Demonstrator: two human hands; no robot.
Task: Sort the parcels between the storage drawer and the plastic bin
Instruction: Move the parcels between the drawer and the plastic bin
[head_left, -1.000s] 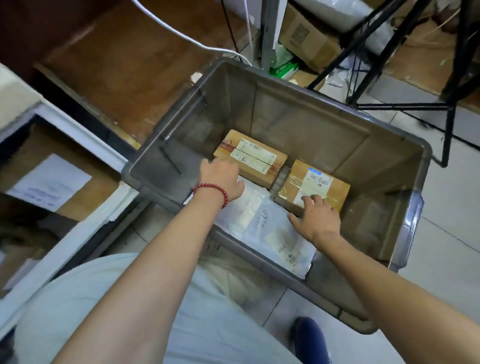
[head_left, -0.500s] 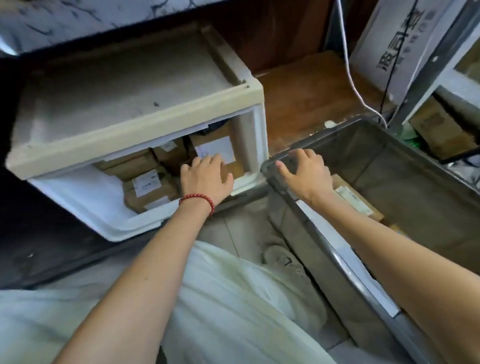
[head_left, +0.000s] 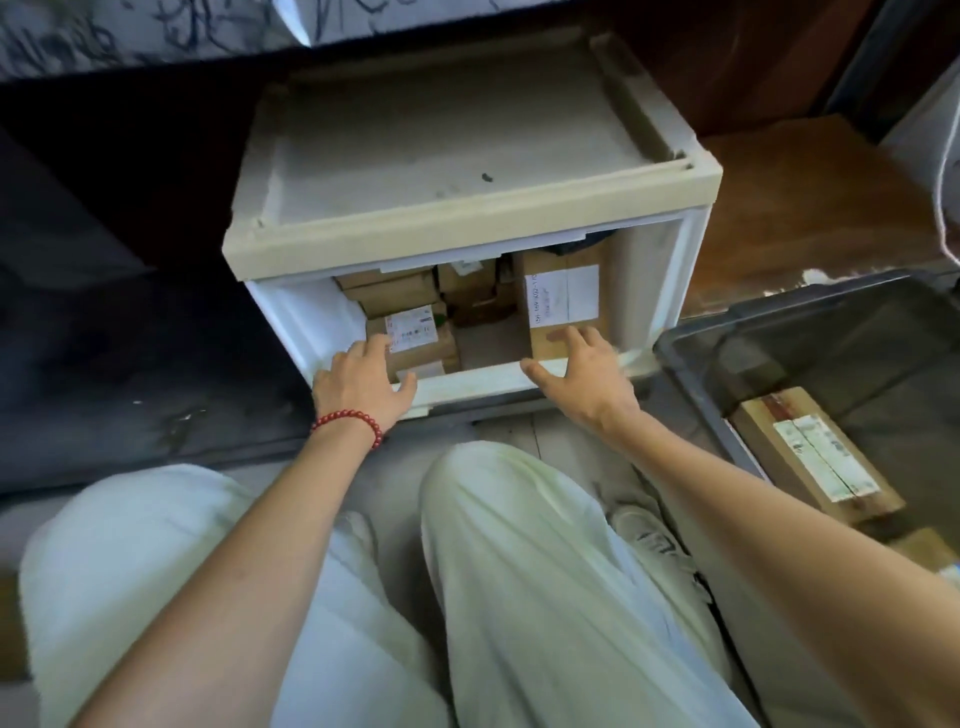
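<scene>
Brown cardboard parcels are packed in the open storage drawer (head_left: 467, 383), which is pulled out from its cream housing (head_left: 457, 156). A small labelled parcel (head_left: 415, 335) lies at the drawer's front left. A larger parcel with a white label (head_left: 563, 299) lies at the front right, and more boxes are stacked behind the two.

The left hand (head_left: 358, 376) is laid over the drawer's front wall, its fingers extended and loosely spread. The fingertips touch the near left edge of the small parcel, and nothing is gripped. The right hand (head_left: 584, 376) is likewise spread flat, with its fingers resting on the near end of the larger parcel and its thumb on the drawer's front rim. Neither parcel is lifted.

To the right, just beside the drawer, the grey plastic bin (head_left: 753, 312) is seen with a long taped parcel (head_left: 815, 462) on its bottom. A red bead bracelet (head_left: 348, 422) is worn on the left wrist, and pale trousers (head_left: 519, 571) fill the foreground.
</scene>
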